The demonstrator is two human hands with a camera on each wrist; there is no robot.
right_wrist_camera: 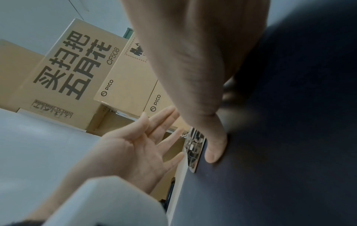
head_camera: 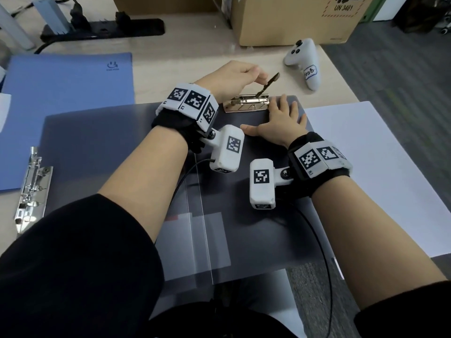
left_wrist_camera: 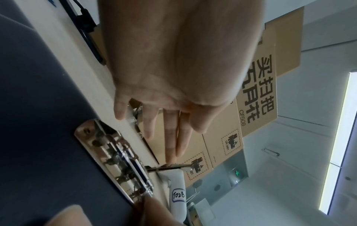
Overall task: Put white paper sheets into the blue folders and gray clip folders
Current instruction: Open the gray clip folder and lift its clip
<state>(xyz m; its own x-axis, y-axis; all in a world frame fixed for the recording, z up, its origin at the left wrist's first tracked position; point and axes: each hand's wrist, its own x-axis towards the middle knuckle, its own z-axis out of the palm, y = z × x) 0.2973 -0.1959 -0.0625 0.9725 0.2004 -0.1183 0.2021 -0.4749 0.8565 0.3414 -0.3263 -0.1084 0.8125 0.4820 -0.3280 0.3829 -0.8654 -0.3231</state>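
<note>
head: my left hand [head_camera: 234, 76], fingers straight, tips the clip lever [head_camera: 268, 86] up to open the gray folder [head_camera: 109, 142]; right hand [head_camera: 280, 120] lies flat, pinning it. paper [head_camera: 361, 167] waits just right.
left wrist: fingertips [left_wrist_camera: 170, 159] touch the lever.
right wrist: thumb [right_wrist_camera: 214, 146] presses beside the clip [right_wrist_camera: 195, 146].

My forearms are bare below black sleeves [head_camera: 80, 259] pushed up near the elbows. Each wrist wears a black strap [head_camera: 314, 181] carrying white blocks printed with black square-coded markers [head_camera: 195, 100]. A white camera module [head_camera: 228, 148], also marker-tagged, hangs from a screwed bracket on each band; thin black cables [head_camera: 324, 245] trail from both.
</note>
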